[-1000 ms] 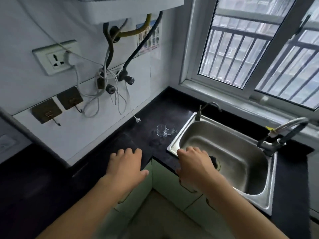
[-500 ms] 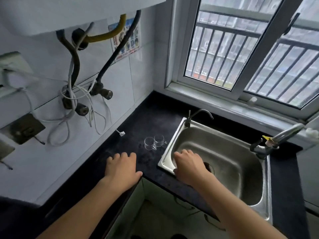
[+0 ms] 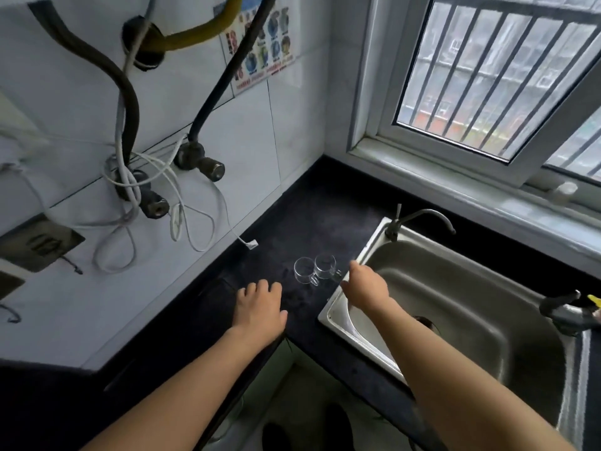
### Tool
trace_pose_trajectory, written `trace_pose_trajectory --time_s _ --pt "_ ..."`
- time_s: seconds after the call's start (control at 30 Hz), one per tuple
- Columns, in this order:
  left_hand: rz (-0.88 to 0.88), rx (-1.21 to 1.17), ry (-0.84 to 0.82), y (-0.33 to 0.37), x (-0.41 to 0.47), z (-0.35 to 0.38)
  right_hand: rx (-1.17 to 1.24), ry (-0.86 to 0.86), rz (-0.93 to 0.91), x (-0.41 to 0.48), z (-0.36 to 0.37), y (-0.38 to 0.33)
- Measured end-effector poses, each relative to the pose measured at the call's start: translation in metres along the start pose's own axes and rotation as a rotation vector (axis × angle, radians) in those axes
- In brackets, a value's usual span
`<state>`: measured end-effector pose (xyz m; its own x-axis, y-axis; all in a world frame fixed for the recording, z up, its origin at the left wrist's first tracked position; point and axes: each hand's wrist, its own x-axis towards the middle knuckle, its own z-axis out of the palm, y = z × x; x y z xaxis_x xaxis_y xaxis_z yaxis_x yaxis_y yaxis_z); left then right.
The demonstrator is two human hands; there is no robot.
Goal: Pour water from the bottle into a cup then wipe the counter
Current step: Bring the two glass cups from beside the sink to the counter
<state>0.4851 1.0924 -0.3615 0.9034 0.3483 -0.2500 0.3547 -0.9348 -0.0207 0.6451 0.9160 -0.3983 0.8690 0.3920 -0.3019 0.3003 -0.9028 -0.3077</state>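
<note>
**Head view: both hands near the two glass cups, nothing gripped**

Head camera sits closer and lower over the counter [image 3: 312,216] than half a second ago; the wall socket at 9 o'clock has slid almost out of frame, and the hoses and cables now fill the upper left.

Right hand [image 3: 366,286]: earlier it rested on the sink's near rim; now it has reached forward toward 12 o'clock along the left rim of the sink [image 3: 338,323]. Knuckles face the camera and the fingers are curled under and hidden, so I cannot tell whether they are closed on anything. It lies just beside the right cup [image 3: 325,265], close to that cup's handle; contact not resolvable.

Left hand [image 3: 260,309]: palm down over the dark counter, fingers loosely spread, open, holding nothing. It has moved up slightly, now at 7 o'clock of the left cup [image 3: 303,270], near but apart.

Cups: two small clear glasses, upright, touching or nearly so, side by side on the counter just left of the sink. Long axes vertical, mouths up. Handles point toward 5 o'clock. Contents not discernible.
</note>
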Motion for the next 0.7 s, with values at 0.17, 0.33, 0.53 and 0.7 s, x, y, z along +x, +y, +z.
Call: trace_pose_trajectory --time_s 0.17,0.33,0.53,0.7 --pt "-0.058 -0.014 -0.023 0.002 0.003 0.007 0.026 -0.063 -0.043 0.034 0.019 0.004" --pt "-0.097 -0.015 -0.021 0.006 0.002 0.006 0.116 -0.051 -0.025 0.047 0.031 -0.004" --pt "-0.121 -0.071 0.002 0.017 0.003 0.003 0.324 -0.046 0.051 0.05 0.03 0.0" --pt "-0.191 -0.431 0.044 0.028 0.008 0.002 0.53 0.029 0.049 0.037 0.013 0.003"
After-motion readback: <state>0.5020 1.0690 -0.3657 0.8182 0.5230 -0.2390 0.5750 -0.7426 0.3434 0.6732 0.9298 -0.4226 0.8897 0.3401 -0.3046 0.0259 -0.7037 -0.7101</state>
